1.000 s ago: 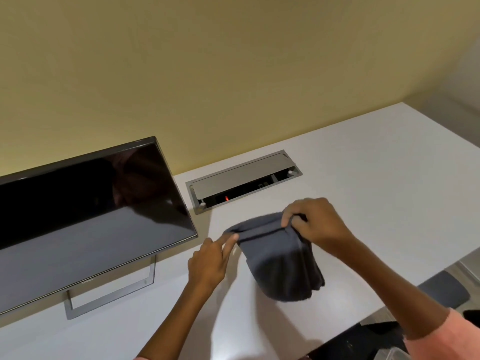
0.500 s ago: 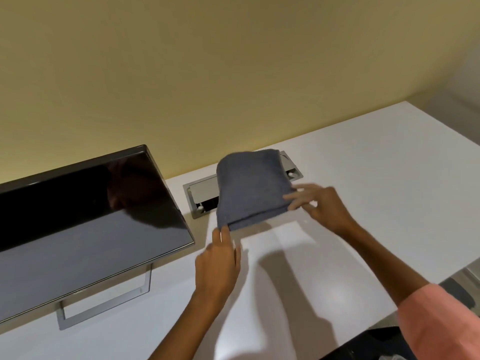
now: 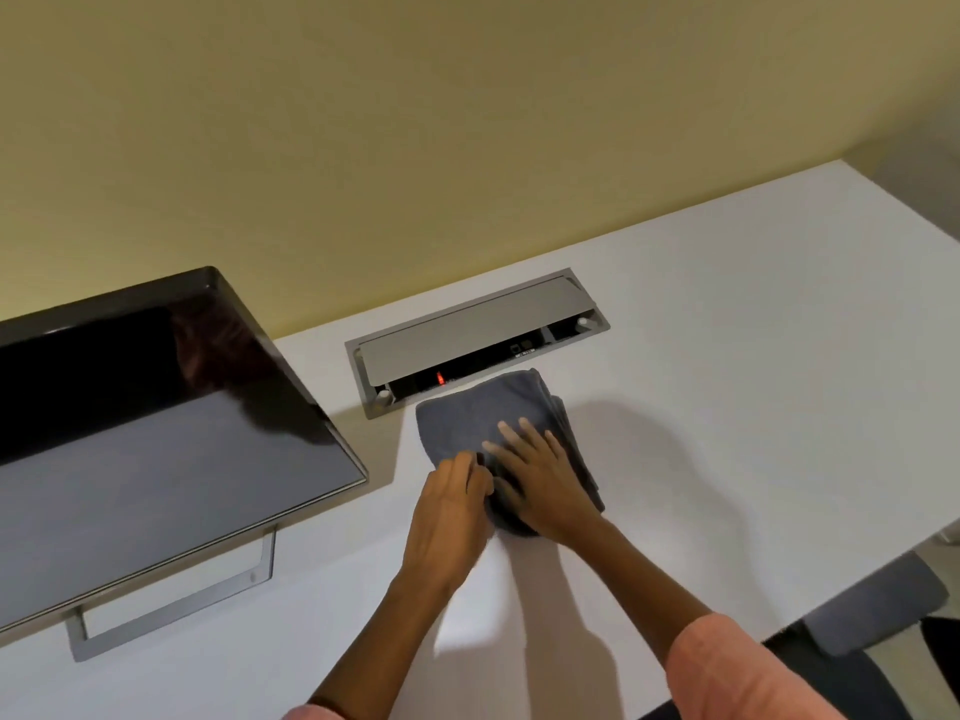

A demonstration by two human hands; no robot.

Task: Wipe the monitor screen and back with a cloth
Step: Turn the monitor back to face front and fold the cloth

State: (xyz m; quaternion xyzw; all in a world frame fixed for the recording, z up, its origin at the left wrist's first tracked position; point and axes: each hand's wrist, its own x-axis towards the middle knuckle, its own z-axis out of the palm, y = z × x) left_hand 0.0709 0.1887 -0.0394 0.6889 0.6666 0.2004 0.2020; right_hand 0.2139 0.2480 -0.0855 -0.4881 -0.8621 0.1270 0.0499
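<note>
A dark grey cloth [image 3: 467,413] lies folded on the white desk [image 3: 727,356], just in front of the cable hatch. My right hand [image 3: 540,480] rests flat on the cloth with straight fingers, pressing it down. My left hand [image 3: 452,506] sits at the cloth's near left edge, its fingers curled onto the fold. The black monitor [image 3: 156,433] stands to the left on a silver frame stand [image 3: 171,605], its dark screen tilted up toward me; its back is hidden.
A silver cable hatch [image 3: 478,324] is set into the desk behind the cloth, half open, with a red light inside. A yellow wall runs along the desk's far edge. A grey chair [image 3: 872,605] stands at the desk's near right corner.
The cloth was held up and flipped over in the air by both hands; now it lies folded on the desk with my right hand flat on top and my left at its edge.
</note>
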